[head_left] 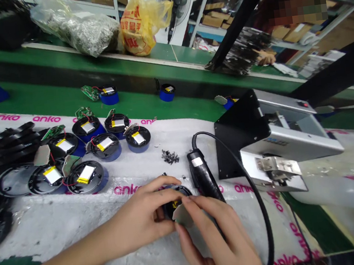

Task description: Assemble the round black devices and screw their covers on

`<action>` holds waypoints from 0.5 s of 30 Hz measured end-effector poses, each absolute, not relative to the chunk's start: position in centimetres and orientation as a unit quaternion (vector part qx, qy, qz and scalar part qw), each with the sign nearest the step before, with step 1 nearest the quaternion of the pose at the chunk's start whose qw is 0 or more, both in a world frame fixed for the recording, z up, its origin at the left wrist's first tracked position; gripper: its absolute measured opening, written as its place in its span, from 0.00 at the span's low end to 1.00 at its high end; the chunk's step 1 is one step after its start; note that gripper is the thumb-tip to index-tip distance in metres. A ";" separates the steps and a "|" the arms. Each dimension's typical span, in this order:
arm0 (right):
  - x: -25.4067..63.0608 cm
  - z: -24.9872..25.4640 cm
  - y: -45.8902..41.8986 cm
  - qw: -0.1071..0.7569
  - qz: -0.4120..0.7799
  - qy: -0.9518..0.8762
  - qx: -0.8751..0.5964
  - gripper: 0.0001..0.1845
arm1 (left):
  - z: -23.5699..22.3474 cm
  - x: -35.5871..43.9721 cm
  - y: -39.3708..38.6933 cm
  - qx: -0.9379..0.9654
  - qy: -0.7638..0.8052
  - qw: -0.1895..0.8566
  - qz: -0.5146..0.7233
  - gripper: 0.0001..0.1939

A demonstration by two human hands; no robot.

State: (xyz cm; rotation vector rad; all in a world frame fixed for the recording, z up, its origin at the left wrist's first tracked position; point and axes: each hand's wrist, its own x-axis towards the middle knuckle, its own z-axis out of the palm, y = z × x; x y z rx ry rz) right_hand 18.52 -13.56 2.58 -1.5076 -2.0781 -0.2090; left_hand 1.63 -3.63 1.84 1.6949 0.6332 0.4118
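Note:
My left hand [138,216] is wrapped round a round black housing [184,189] on the bench in front of me. Part of the housing is hidden by my fingers. With thumb and fingers, my right hand [223,234] pinches a small greyish circuit board [182,216], tilted over the near side of the housing. A bit of yellow shows inside. Just beyond my right hand lies a black corded electric screwdriver [202,170]. Small dark screws [169,156] lie in a loose pile behind the housing.
Several blue-and-black housings with batteries and wired boards [87,174] stand at the left, near stacked black parts [5,149]. A black-and-silver machine [293,135] stands at the right, the black cable [259,199] curving before it. Bags [138,25] lie behind; another person's hand [266,57] shows across the bench.

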 end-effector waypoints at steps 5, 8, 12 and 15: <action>18.4 2.6 -13.6 0.322 -0.005 -0.719 -0.617 0.21 | 2.0 1.5 -3.8 0.712 0.290 0.611 0.188 0.06; 18.7 2.5 -13.3 0.330 0.037 -0.701 -0.632 0.21 | 2.0 1.3 -3.7 0.641 0.313 0.678 0.178 0.20; 19.2 2.4 -13.2 0.329 0.048 -0.700 -0.632 0.21 | 1.8 1.7 -3.4 0.459 0.285 0.821 0.186 0.19; 19.2 2.4 -13.3 0.330 0.041 -0.704 -0.627 0.21 | 1.7 2.8 -3.6 0.430 0.350 0.811 0.190 0.12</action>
